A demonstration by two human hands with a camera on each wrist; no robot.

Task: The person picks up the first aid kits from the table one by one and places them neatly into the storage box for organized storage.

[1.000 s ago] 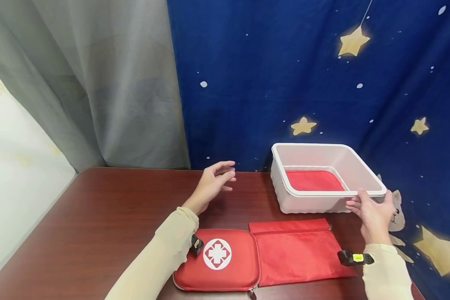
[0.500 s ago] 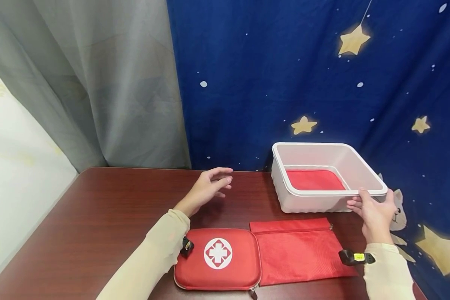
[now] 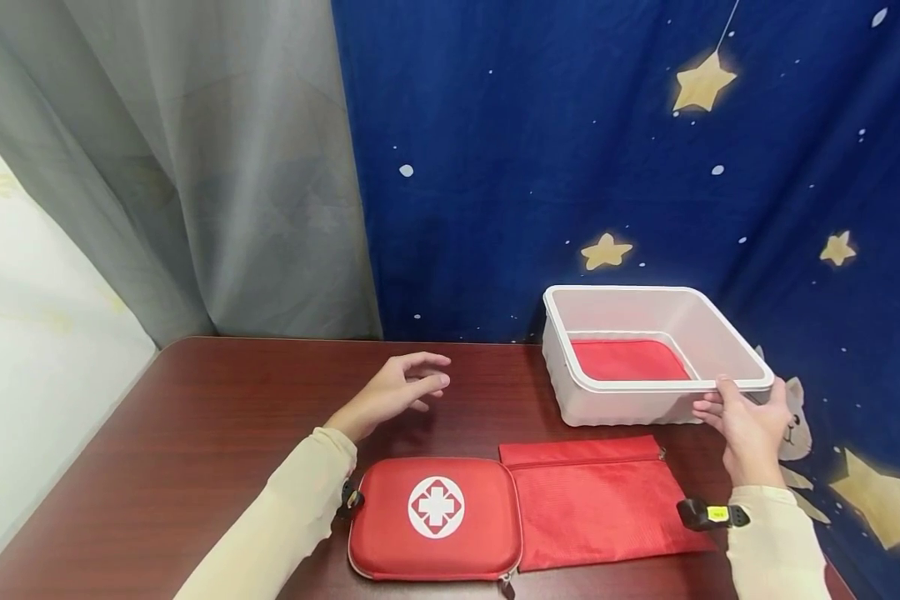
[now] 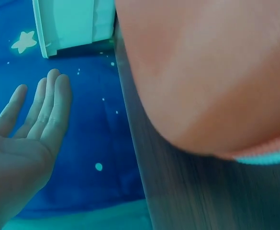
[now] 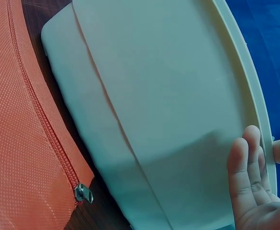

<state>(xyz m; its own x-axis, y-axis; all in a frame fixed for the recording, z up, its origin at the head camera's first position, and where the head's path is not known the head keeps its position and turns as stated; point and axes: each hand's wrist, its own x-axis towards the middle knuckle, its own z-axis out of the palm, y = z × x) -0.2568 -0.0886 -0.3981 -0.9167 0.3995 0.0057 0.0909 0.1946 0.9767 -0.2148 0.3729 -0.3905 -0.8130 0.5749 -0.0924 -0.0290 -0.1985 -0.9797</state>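
A white plastic bin (image 3: 592, 404) stands at the table's back right, with a red pouch (image 3: 628, 360) lying flat inside it. My right hand (image 3: 720, 398) grips the bin's near right corner, thumb on top of the rim and fingers (image 5: 240, 163) on the outer wall (image 5: 154, 105). Over the bare wood left of the bin, my left hand (image 3: 420, 379) hovers open and holds nothing; its fingers (image 4: 46, 103) are straight. A red first-aid case (image 3: 435, 517) with a white cross lies near me, beside a flat red zip pouch (image 3: 600, 500).
The dark wooden table (image 3: 195, 433) ends at its left edge by a grey curtain (image 3: 195, 167). A blue starry cloth (image 3: 570, 150) hangs close behind the bin. The zip pouch's pull (image 5: 84, 193) lies just in front of the bin.
My left hand has lowered and drawn back to the left, towards me. The right hand and the bin have stayed where they were.
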